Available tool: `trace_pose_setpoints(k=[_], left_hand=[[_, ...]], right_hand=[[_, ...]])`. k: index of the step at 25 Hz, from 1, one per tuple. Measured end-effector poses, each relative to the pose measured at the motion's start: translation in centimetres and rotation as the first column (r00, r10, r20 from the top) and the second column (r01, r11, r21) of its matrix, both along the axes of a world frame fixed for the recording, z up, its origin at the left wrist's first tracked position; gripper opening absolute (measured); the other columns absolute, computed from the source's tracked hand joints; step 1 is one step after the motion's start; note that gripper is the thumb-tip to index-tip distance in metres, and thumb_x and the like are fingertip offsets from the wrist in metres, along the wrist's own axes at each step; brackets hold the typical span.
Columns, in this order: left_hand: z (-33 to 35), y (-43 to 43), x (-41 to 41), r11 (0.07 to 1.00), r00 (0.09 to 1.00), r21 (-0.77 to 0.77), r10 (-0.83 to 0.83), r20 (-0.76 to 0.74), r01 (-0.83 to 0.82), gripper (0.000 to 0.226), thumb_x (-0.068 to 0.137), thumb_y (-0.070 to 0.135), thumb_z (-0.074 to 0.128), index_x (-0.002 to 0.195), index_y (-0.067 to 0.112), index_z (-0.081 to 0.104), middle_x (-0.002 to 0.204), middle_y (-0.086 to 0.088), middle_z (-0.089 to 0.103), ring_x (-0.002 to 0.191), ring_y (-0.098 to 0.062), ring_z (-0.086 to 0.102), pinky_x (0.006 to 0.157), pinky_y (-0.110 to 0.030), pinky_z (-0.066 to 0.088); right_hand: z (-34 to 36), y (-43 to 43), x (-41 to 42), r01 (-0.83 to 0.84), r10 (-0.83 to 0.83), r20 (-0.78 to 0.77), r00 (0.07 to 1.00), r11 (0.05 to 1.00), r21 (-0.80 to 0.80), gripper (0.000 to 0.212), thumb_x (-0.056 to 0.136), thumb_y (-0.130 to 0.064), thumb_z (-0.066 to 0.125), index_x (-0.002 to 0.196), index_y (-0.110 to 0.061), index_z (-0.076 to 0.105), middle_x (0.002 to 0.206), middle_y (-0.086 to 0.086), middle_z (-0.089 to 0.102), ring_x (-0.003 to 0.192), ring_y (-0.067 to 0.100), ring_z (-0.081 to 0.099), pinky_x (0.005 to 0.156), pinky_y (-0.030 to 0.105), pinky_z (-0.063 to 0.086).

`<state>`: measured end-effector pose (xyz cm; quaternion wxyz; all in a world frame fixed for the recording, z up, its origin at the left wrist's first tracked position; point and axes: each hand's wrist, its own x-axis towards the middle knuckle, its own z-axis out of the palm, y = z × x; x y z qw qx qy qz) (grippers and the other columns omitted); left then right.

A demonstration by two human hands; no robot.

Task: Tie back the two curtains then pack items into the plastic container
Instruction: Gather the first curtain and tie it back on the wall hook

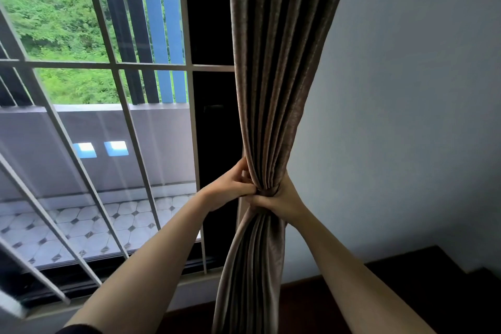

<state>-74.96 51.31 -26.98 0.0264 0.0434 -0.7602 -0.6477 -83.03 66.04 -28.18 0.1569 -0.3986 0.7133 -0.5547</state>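
— Brown curtain (pixel 271 89) is gathered into one bunch beside the wall (pixel 406 89). Is it tied?

— Not yet, I think. The left hand (pixel 230 188) pinches the band (pixel 267 192) at the narrow part; the right hand (pixel 282 200) is clamped around the bunch.

— And the rest?

— I see no second curtain and no plastic container, so packing remains.

The single head view looks forward and slightly down, close on a curtain (pixel 271 89) beside the window (pixel 108 65).
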Motion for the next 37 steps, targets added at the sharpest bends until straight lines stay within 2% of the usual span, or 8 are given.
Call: trace_pose_setpoints(k=[6, 15, 21, 25, 29, 32, 34, 37], left_hand=[[0.6, -1.1, -0.2, 0.934, 0.996, -0.351, 0.087, 0.026, -0.073, 0.04, 0.063, 0.024, 0.072, 0.099, 0.038, 0.061, 0.098, -0.007, 0.069, 0.095, -0.026, 0.066, 0.088, -0.048, 0.053], [0.5, -0.6, 0.4, 0.697, 0.909, -0.61, 0.152, -0.389, -0.378, 0.027, 0.064, 0.039, 0.07, 0.086, 0.023, 0.071, 0.099, 0.007, 0.059, 0.091, -0.005, 0.051, 0.079, -0.013, 0.04], [1.8, -0.3, 2.2, 0.768, 0.969, -0.591, 0.201, -0.142, -0.246, 0.015, 0.081, 0.018, 0.068, 0.096, 0.018, 0.067, 0.052, 0.016, 0.057, 0.05, 0.002, 0.055, 0.053, -0.006, 0.038], [2.8, -1.3, 1.7, 0.477, 0.941, -0.818, 0.26, -0.219, -0.322, 0.016, 0.08, 0.028, 0.065, 0.094, 0.021, 0.068, 0.08, -0.001, 0.065, 0.077, -0.023, 0.061, 0.065, -0.027, 0.043], [2.8, -2.3, 1.2, 0.709, 0.981, -0.677, 0.142, -0.136, -0.196, 0.017, 0.068, 0.021, 0.075, 0.082, 0.023, 0.065, 0.076, 0.011, 0.061, 0.072, -0.001, 0.06, 0.067, -0.016, 0.043], [2.2, -3.4, 0.5, 0.952, 0.977, -0.287, 0.154, 0.145, -0.108, 0.038, 0.068, 0.039, 0.071, 0.102, 0.022, 0.066, 0.101, -0.004, 0.07, 0.097, -0.019, 0.066, 0.092, -0.035, 0.051], [2.7, -3.5, -0.1, 0.962, 0.961, -0.189, 0.226, 0.158, -0.196, 0.032, 0.076, 0.04, 0.063, 0.101, 0.021, 0.07, 0.105, -0.006, 0.07, 0.1, -0.024, 0.065, 0.097, -0.039, 0.048], [3.2, -3.1, -1.1, 0.761, 0.965, -0.608, 0.259, -0.032, -0.225, 0.024, 0.081, 0.024, 0.069, 0.102, 0.013, 0.069, 0.093, -0.002, 0.066, 0.091, -0.02, 0.062, 0.08, -0.026, 0.046]], right_hand=[[-0.2, -0.1, 0.4, -0.003, 0.003, -0.005, 1.0, 1.0, -0.028, 0.076, 0.061, 0.005, 0.073, 0.126, -0.013, 0.037, 0.111, 0.012, 0.06, 0.103, 0.019, 0.063, 0.087, 0.034, 0.055], [0.2, 0.3, 0.6, -0.016, 0.017, 0.02, 1.0, 1.0, -0.015, 0.08, 0.059, 0.002, 0.071, 0.127, -0.015, 0.031, 0.113, 0.0, 0.053, 0.103, 0.001, 0.059, 0.08, 0.017, 0.05], [0.0, 1.0, 0.5, -0.105, 0.103, 0.046, 0.994, 0.994, 0.04, 0.09, 0.06, 0.002, 0.067, 0.137, -0.013, 0.024, 0.116, 0.0, 0.051, 0.103, -0.006, 0.057, 0.081, 0.013, 0.048], [0.4, 0.7, 0.5, -0.161, 0.153, 0.083, 0.985, 0.982, 0.099, 0.081, 0.068, -0.001, 0.073, 0.136, -0.015, 0.029, 0.118, -0.002, 0.053, 0.101, -0.01, 0.055, 0.079, 0.007, 0.046], [0.7, 0.8, -0.2, -0.122, 0.116, 0.063, 0.991, 0.987, 0.105, 0.069, 0.075, -0.001, 0.074, 0.128, -0.022, 0.036, 0.113, -0.016, 0.053, 0.097, -0.019, 0.053, 0.078, 0.003, 0.044], [0.9, 1.2, -1.2, -0.094, 0.089, 0.056, 0.994, 0.99, 0.104, 0.069, 0.071, -0.009, 0.079, 0.126, -0.026, 0.04, 0.118, -0.014, 0.056, 0.11, -0.003, 0.053, 0.089, 0.014, 0.048], [1.3, 1.2, -2.0, -0.103, 0.098, 0.051, 0.994, 0.989, 0.102, 0.07, 0.069, -0.011, 0.081, 0.125, -0.028, 0.043, 0.122, -0.011, 0.057, 0.115, 0.005, 0.053, 0.097, 0.023, 0.047], [1.6, 0.9, -3.0, -0.114, 0.113, 0.012, 0.993, 0.986, 0.118, 0.072, 0.067, -0.013, 0.083, 0.124, -0.033, 0.043, 0.121, -0.018, 0.055, 0.116, 0.006, 0.053, 0.1, 0.027, 0.044]])
